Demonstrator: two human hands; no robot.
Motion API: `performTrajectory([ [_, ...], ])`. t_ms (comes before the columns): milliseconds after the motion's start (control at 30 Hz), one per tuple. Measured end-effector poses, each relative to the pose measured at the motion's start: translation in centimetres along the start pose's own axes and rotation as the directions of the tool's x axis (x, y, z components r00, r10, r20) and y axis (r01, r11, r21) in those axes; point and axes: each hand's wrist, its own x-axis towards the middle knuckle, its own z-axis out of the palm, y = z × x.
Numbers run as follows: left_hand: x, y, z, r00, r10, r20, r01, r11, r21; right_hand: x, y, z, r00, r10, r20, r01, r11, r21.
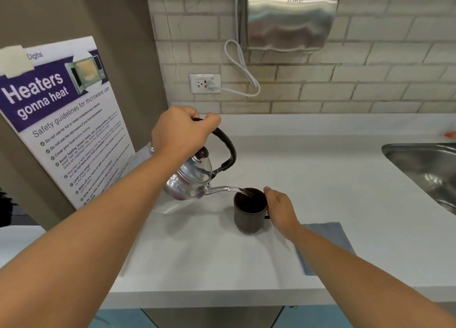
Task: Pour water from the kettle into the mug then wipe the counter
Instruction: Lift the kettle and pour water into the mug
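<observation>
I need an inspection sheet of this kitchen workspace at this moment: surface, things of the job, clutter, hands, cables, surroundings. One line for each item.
Surface: white counter, no spill seen.
Job's things: steel kettle lifted and tilted, water running from its spout into the dark mug, which stands on the counter; grey cloth lies flat to the right of the mug, partly under the right forearm.
Clutter: small orange object at the far right edge, too cut off to identify.
Hands: left hand grips the kettle handle; right hand holds the mug at its handle side.
Cables: white cord loops from the wall socket up to the hand dryer.
Surroundings: sink at right; microwave safety poster at left; brick-pattern wall.
</observation>
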Motion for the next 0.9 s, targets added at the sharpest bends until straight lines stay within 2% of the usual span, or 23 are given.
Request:
performTrajectory([
  [900, 1.5, 1.5, -1.0, 0.984, 0.171, 0.037, -0.175, 0.969, 0.175, 0.1, 0.2, 0.0, 1.0, 0.012, 0.001, -0.012, 1.0, -0.003],
])
